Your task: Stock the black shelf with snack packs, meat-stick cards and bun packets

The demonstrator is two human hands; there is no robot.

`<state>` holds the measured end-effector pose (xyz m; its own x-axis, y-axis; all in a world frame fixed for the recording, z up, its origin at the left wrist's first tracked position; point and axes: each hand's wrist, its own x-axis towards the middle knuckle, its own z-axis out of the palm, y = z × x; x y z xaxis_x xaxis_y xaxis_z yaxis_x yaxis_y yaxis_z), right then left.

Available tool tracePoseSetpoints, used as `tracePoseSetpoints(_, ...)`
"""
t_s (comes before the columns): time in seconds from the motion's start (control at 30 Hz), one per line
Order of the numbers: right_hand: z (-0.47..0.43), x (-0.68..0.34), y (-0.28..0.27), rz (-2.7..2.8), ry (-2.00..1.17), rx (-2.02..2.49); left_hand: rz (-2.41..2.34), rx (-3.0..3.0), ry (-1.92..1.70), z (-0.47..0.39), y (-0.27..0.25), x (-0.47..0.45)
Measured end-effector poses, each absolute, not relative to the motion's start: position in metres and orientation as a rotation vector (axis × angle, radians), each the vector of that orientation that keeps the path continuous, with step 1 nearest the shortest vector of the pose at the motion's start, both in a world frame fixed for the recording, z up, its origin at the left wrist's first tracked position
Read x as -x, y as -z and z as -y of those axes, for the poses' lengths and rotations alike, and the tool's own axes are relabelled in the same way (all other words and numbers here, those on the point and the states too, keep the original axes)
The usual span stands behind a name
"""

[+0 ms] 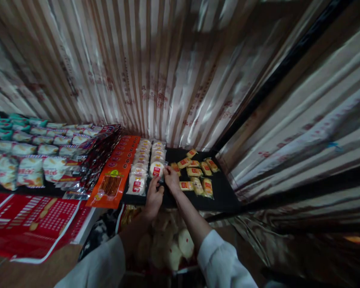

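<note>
Both hands meet at the front packet of a row on the dark shelf: a round white packaged snack (156,169) with a red label. My right hand (171,179) pinches its right edge between thumb and fingers. From below, my left hand (154,195) has its fingers closed at the packet's lower edge, with the thumb bent beside it. More round white packets (158,153) stand in line behind it. A similar row of white packets (137,184) runs along its left side.
Small yellow wrapped cakes (194,171) lie scattered on the black shelf (222,196) at right. Leftward are a large orange packet (115,172), dark shiny packets (100,150) and several rows of white bags (52,168). A bag of round pale items (174,250) sits below, before a pleated curtain (156,72).
</note>
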<state>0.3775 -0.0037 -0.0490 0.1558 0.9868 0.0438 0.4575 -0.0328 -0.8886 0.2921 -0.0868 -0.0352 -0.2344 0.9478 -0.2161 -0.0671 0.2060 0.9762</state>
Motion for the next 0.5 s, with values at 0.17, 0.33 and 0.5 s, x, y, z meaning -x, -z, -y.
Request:
tracePoseSetpoints(0.17, -0.011, -0.374, 0.050, 1.459, -0.780, 1.708, -1.446, -0.928, -1.266, 0.067, 0.045, -0.290)
tracePoseSetpoints(0.33, -0.018, -0.372, 0.047, 1.438, -0.701, 1.761, -1.431, -0.911, -1.265, 0.054, 0.047, -0.287)
tracePoseSetpoints(0.5, -0.018, -0.369, 0.046, 1.433, -0.640, 1.814, -1.424, -0.898, -1.258, 0.047, 0.056, -0.287)
